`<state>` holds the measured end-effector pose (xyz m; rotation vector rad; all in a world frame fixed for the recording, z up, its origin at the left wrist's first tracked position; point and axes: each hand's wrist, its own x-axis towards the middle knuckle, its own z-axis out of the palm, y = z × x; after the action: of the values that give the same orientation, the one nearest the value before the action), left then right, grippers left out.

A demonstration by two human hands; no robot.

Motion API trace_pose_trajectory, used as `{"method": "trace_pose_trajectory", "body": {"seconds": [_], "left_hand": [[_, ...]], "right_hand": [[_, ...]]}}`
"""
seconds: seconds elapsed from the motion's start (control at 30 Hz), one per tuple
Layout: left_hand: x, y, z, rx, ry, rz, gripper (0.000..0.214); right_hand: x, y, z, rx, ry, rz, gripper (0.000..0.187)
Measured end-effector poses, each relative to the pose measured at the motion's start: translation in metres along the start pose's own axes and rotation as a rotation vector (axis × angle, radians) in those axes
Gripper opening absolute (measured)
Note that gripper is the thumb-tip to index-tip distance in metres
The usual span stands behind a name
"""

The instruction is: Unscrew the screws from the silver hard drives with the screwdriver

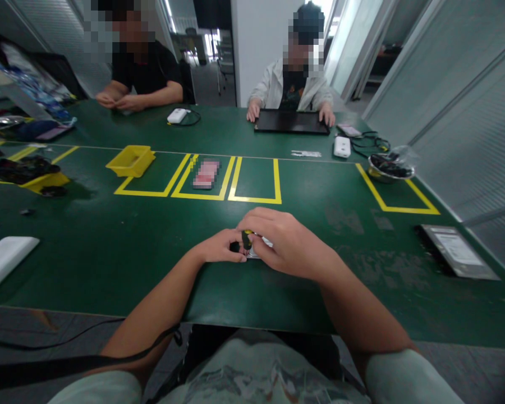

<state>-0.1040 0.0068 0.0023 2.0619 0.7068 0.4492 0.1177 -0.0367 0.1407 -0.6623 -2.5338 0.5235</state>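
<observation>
My right hand [290, 241] is curled around a screwdriver [247, 240] with a black and yellow handle, held roughly upright. Below it, flat on the green table, lies a silver metal hard drive [253, 254], mostly covered by my hands. My left hand [219, 247] grips the drive's left side, thumb at the near edge and fingers curled close to the screwdriver. The screwdriver's tip is hidden from view.
A larger hard drive [457, 251] lies at the right. Beyond it stands a metal bowl [385, 175] of dark parts. A yellow bin [132, 161] sits back left, and a white device [6, 261] lies at the left edge. Two people sit opposite, one holding a black panel [292, 122].
</observation>
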Motion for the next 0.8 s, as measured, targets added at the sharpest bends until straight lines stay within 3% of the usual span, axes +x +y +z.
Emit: {"method": "trace_pose_trajectory", "body": {"seconds": [0.27,0.43,0.8], "left_hand": [[-0.002,0.013,0.000,0.049,0.052,-0.048,0.030],[0.000,0.009,-0.002,0.056,0.012,-0.031,0.018],[-0.002,0.009,0.000,0.101,0.040,-0.030,0.023]], "right_hand": [[0.001,-0.001,0.003,-0.003,0.001,-0.005,0.020],[0.003,-0.002,0.003,-0.039,-0.015,-0.029,0.020],[0.001,0.001,0.006,0.006,0.031,-0.027,0.019]]}}
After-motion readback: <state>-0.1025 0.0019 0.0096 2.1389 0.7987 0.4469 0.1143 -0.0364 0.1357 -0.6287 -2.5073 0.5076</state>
